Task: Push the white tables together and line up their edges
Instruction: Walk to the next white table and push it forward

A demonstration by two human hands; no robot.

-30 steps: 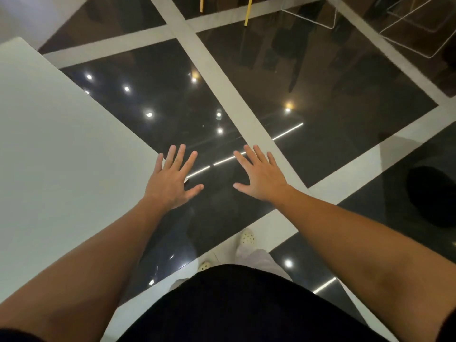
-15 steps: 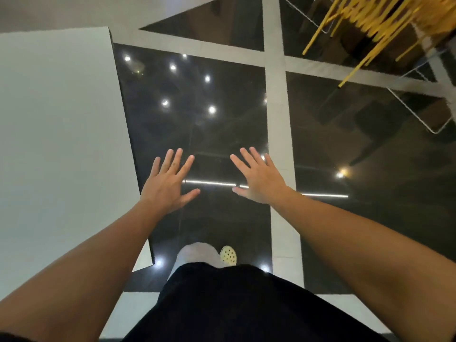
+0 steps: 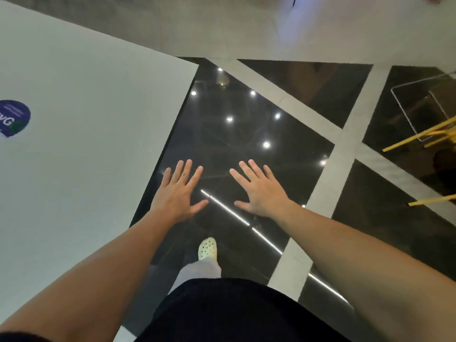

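Note:
One white table (image 3: 81, 134) fills the left half of the view, its right edge running diagonally from the upper middle down to the lower left. A blue round sticker (image 3: 13, 118) lies on it at the far left. My left hand (image 3: 179, 193) hovers flat with fingers spread just right of the table's edge, over the dark floor, not touching the table. My right hand (image 3: 259, 191) is held the same way, further right, palm down and empty. No second white table is in view.
Glossy black floor tiles with pale strips (image 3: 328, 174) lie below my hands. Yellow chair legs (image 3: 424, 137) and a wire chair base (image 3: 419, 107) stand at the right edge. My foot in a white clog (image 3: 207, 248) is on the floor beneath my hands.
The view has swung: the table's edge now slants the other way and more of the tabletop with its blue sticker shows. Both hands stay spread and empty in the same pose.

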